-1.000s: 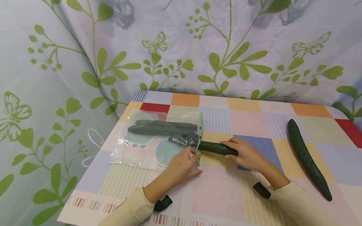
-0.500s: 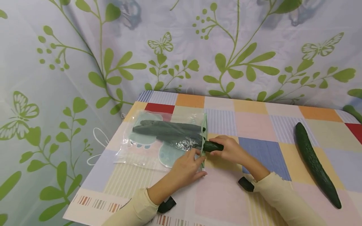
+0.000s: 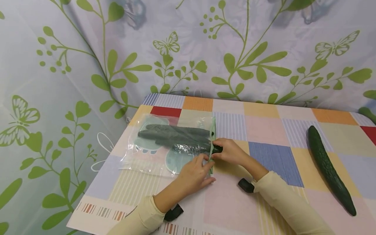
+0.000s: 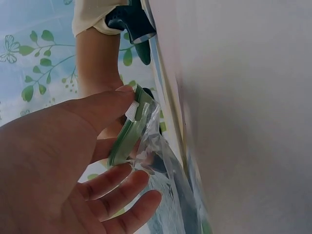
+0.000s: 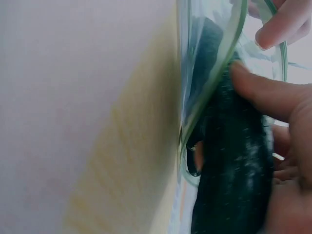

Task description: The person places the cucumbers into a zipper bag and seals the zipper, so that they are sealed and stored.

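Observation:
A clear zip bag (image 3: pixel 135 164) with a green zip strip (image 3: pixel 213 124) lies flat, its mouth facing right. Several dark green cucumbers (image 3: pixel 176 133) show through the plastic. My right hand (image 3: pixel 230 151) grips the outer end of a cucumber (image 3: pixel 217 149) whose length runs inside the bag. In the right wrist view this cucumber (image 5: pixel 236 161) passes through the parted mouth, thumb along its side. At the mouth's near side my left hand (image 3: pixel 192 173) pinches the bag's edge. The left wrist view has the thumb on the green strip (image 4: pixel 127 139), other fingers spread beside the plastic.
Another cucumber (image 3: pixel 330 169) lies slantwise on the right of the table, which has a patchwork cloth (image 3: pixel 232 205). A leaf-patterned curtain (image 3: pixel 182 78) hangs behind and to the left. Dark wrist mounts (image 3: pixel 246 185) stick out from both sleeves.
My right hand has moved left, sliding the cucumber deeper into the bag until only a short end shows. The left hand keeps its hold on the mouth. The head view has shifted slightly.

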Tool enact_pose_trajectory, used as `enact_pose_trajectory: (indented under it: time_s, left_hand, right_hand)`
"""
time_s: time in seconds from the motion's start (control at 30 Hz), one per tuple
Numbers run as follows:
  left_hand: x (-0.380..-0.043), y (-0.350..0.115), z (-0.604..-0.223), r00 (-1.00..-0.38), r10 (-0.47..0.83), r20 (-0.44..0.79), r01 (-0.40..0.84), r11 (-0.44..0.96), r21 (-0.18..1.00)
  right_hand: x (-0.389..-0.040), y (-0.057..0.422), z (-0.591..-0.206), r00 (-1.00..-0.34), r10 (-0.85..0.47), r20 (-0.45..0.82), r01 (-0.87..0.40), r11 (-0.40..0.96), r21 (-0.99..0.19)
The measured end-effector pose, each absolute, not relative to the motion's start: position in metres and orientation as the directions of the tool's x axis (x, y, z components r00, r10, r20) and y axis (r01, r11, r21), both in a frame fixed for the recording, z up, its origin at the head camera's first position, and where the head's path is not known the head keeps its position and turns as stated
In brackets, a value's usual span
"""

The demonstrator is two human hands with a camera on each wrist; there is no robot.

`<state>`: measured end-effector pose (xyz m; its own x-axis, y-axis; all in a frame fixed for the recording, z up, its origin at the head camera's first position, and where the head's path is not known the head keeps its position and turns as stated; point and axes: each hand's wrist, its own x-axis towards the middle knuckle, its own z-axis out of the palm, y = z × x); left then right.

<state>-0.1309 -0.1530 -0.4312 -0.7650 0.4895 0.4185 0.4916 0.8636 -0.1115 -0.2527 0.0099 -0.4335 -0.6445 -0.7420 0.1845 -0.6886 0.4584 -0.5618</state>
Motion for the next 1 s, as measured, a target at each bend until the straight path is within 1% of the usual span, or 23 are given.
enact_pose_trajectory:
  time_s: [0.23,0.5,0.77,1.0]
  left_hand:
    - [-0.131,-0.154,-0.431,-0.766,0.496,0.410,0.499,0.860,-0.107]
    - [-0.132,-0.153,-0.432,-0.777,0.490,0.396,0.499,0.862,-0.087]
    - [-0.133,-0.152,-0.430,-0.792,0.483,0.373,0.496,0.866,-0.068]
    - [-0.133,-0.152,-0.430,-0.796,0.478,0.371,0.499,0.865,-0.045]
  right_hand:
    - [-0.254,0.010,-0.437,-0.609,-0.785,0.116,-0.705,0.469,-0.532]
    - [-0.255,0.018,-0.435,-0.633,-0.770,0.074,-0.677,0.505,-0.535]
    - [-0.257,0.052,-0.434,-0.640,-0.766,0.062,-0.656,0.502,-0.563]
    - [-0.259,0.084,-0.429,-0.649,-0.759,-0.051,-0.580,0.538,-0.612]
